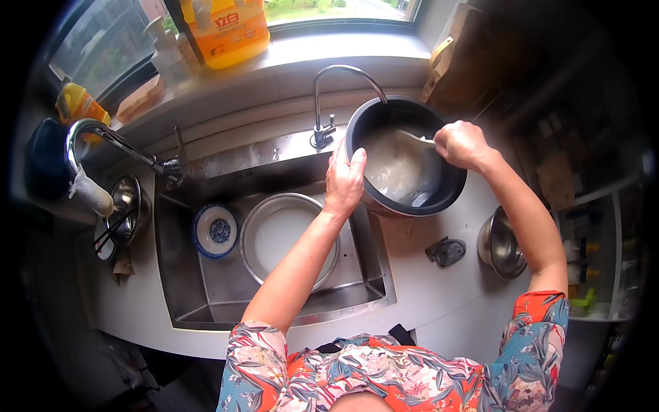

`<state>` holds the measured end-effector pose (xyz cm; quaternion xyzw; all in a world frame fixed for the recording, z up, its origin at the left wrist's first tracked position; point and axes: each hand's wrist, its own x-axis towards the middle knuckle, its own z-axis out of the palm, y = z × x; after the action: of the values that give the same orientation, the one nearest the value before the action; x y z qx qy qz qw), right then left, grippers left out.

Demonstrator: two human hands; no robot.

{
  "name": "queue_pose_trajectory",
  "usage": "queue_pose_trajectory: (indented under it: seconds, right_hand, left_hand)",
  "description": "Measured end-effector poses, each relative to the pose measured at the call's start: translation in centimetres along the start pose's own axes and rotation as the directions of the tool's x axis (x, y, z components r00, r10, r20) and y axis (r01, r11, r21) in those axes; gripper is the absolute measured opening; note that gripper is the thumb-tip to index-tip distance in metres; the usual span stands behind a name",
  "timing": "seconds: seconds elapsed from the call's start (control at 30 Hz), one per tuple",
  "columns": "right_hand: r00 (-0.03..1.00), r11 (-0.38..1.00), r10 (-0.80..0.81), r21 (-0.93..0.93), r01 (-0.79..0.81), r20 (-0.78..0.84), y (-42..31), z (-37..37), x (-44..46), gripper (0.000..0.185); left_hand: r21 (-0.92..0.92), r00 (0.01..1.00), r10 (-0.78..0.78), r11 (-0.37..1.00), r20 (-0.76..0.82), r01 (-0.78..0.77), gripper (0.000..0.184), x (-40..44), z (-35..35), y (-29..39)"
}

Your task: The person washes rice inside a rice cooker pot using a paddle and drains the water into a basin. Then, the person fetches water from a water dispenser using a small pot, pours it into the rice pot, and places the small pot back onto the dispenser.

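Observation:
A dark inner pot (449, 189) is tilted at the sink's right edge, with cloudy whitish liquid (395, 165) inside. My left hand (345, 180) grips its left rim, thumb over the edge. My right hand (463, 144) is closed around the handle of a pale spoon or scoop (415, 139), whose head reaches into the pot. A slim curved faucet (319, 99) stands just left of the pot, its spout tip at the pot's back rim. What lies under the liquid is hard to make out.
The steel sink (185, 295) holds a blue-and-white bowl (220, 231) and a large round basin (274, 237). A larger faucet (113, 134) arches at the left. Right of the sink are a dark scrubber (446, 252) and a metal bowl (501, 244). Detergent jug (230, 31) on the windowsill.

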<state>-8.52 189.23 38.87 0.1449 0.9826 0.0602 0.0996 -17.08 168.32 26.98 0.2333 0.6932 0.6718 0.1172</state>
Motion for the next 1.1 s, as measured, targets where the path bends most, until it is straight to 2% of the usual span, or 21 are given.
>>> queue_pose_trajectory:
  seconds: [0.07, 0.17, 0.2, 0.43, 0.47, 0.57, 0.7, 0.73, 0.83, 0.87, 0.97, 1.1]
  right_hand:
    - [0.997, 0.999, -0.012, 0.036, 0.014, -0.073, -0.2, -0.8, 0.1, 0.014]
    - [1.0, 0.997, 0.002, -0.082, -0.001, 0.012, 0.2, 0.6, 0.8, 0.015]
    - [0.995, 0.994, 0.003, -0.108, 0.008, 0.098, -0.1, 0.9, 0.6, 0.016]
    - [0.903, 0.967, -0.194, 0.227, 0.111, 0.384, -1.8, -0.7, -2.5, 0.017]
    - [0.874, 0.938, -0.287, 0.299, 0.174, 0.392, -1.6, -0.2, -2.3, 0.019]
    - [0.843, 0.897, -0.268, 0.439, 0.043, 0.466, -2.6, -1.9, -2.9, 0.022]
    - [0.908, 0.793, -0.305, 0.604, 0.077, 0.286, -2.7, 0.1, -3.2, 0.023]
    - [0.917, 0.81, -0.298, 0.578, 0.096, 0.265, -2.6, 0.9, -2.9, 0.022]
    - [0.963, 0.932, -0.149, 0.357, 0.062, 0.223, -3.0, 1.5, -2.3, 0.02]
    - [0.969, 0.954, -0.143, 0.288, 0.081, 0.2, -2.7, 1.9, -1.8, 0.018]
    - [0.993, 0.978, -0.075, 0.203, 0.055, 0.092, -1.8, 2.5, -0.9, 0.017]
    - [0.998, 0.998, 0.019, 0.054, -0.022, 0.055, -0.8, 2.2, 0.1, 0.015]
  left_hand:
    - [0.016, 0.998, 0.051, 0.999, -0.025, -0.05, 0.046, 0.1, 0.2, -0.2]
    - [0.031, 1.0, 0.02, 0.999, -0.018, -0.019, 0.045, 0.1, 0.1, -0.4]
    - [-0.011, 1.0, 0.011, 1.0, -0.009, -0.011, 0.045, 0.0, 0.1, 0.0]
    - [0.019, 0.998, 0.048, 0.999, -0.037, -0.048, 0.045, -0.1, 0.4, -0.2]
    - [0.023, 0.998, 0.044, 0.999, -0.039, -0.043, 0.045, 0.0, 0.4, -0.4]
    - [-0.009, 0.999, 0.017, 1.0, -0.027, -0.018, 0.044, 0.0, 0.3, -0.3]
    - [0.027, 0.999, 0.029, 0.999, -0.029, -0.029, 0.044, 0.1, 0.2, -0.1]
    - [0.015, 0.999, 0.026, 1.0, -0.028, -0.026, 0.043, 0.1, 0.3, -0.1]
    - [0.001, 0.999, 0.031, 1.0, -0.025, -0.031, 0.043, 0.1, 0.2, -0.1]
    - [0.004, 0.999, 0.043, 0.999, -0.024, -0.043, 0.043, 0.2, 0.2, -0.3]
    - [0.015, 0.998, 0.053, 0.998, -0.026, -0.053, 0.044, 0.2, 0.3, -0.4]
    - [0.034, 0.998, 0.05, 0.998, -0.028, -0.049, 0.044, 0.0, 0.1, -0.1]
